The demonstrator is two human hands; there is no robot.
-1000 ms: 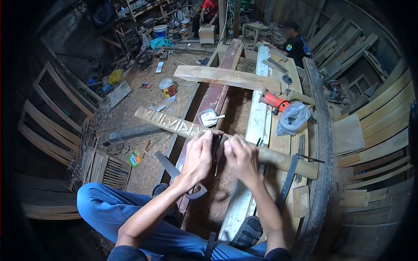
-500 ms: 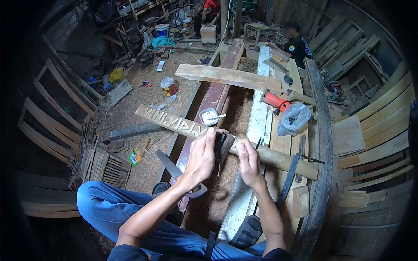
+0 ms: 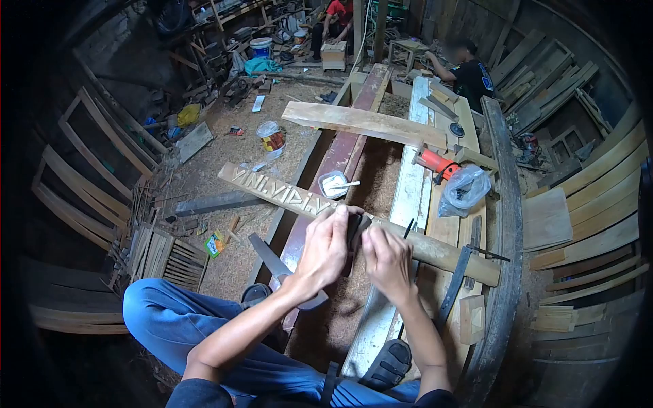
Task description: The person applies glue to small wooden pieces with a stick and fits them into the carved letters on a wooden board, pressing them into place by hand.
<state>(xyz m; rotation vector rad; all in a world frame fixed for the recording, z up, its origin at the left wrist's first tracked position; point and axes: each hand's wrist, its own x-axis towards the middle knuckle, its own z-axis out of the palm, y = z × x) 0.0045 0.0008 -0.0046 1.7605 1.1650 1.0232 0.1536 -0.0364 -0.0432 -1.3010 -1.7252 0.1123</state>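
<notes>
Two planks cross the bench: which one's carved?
The near plank, where the left hand holds a dark tool; letters are cut along it. The far plank is plain.

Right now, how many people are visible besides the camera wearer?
2: a person in red at the top middle, and a person in black at the top right. More may be hidden.

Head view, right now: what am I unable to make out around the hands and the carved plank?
Head view:
Dark piece: mostly covered by the left hand and right hand, so its kind is unclear.
Plank: the carving under both hands is hidden.
Bowl: contents too small to tell.
Right hand's grip: its fingers are hidden by the back of the hand.
</notes>
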